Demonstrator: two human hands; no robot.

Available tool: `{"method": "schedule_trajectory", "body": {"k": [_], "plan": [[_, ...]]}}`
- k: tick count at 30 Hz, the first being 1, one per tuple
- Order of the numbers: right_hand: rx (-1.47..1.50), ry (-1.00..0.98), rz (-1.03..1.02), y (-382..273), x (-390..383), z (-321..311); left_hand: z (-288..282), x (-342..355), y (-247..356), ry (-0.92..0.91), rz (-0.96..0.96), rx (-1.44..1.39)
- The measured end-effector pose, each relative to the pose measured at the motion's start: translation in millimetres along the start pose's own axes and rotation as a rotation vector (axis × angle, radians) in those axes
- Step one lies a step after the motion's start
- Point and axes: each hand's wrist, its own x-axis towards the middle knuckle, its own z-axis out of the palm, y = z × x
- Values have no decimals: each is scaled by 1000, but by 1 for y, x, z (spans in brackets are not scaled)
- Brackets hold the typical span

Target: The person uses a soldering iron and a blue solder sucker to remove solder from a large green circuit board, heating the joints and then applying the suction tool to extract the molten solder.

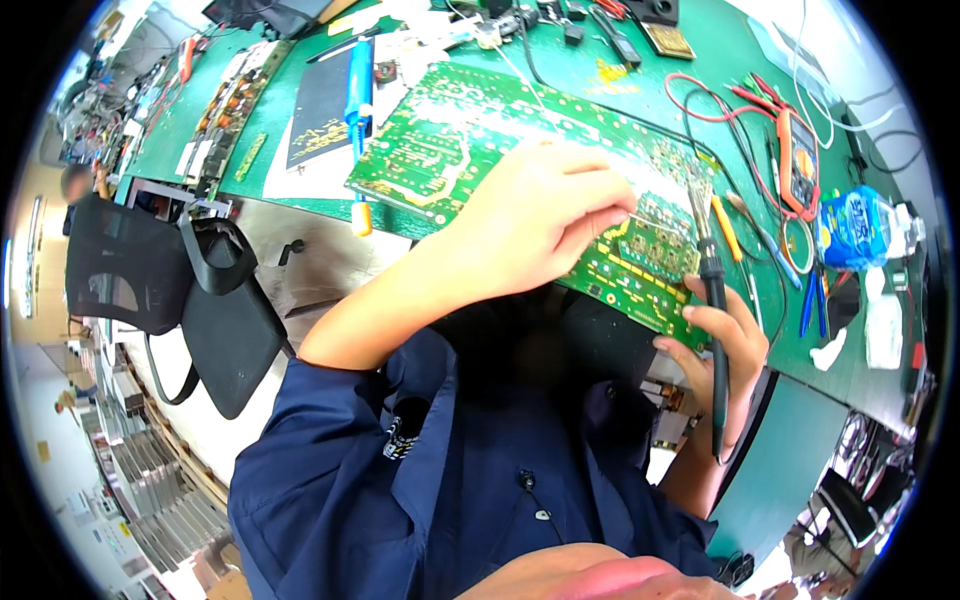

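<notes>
A large green circuit board (410, 150) lies tilted across the near edge of the bench, solder side up. My left hand (545, 215) is closed above its middle, thumb and fingertips pinching a thin wire that points right over the board; most of it is hidden by the fingers. My right hand (735, 340) is wrapped around the black handle of a soldering iron (714, 290), and its thumb and fingertips are at the board's lower right corner. The iron's metal end points away from me, over the board's right side.
A blue desoldering pump (359, 85) lies left of the board. On the right are an orange multimeter (797, 165) with red and black leads, a blue-labelled bottle (855, 230) and blue-handled pliers (815, 300). A black chair (225, 310) stands at left; another long board (228, 115) lies behind.
</notes>
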Motion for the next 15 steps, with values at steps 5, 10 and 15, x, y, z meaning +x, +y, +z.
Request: {"method": "schedule_trajectory", "body": {"k": [5,10,15], "plan": [[10,-9,-7,6,-2,0,16,-3,2,-35,-16,29],[34,55,-34,14,-14,11,9,6,-15,-35,15,155],[80,35,4,12,-12,8,7,13,-13,-199,-119,-4]]}}
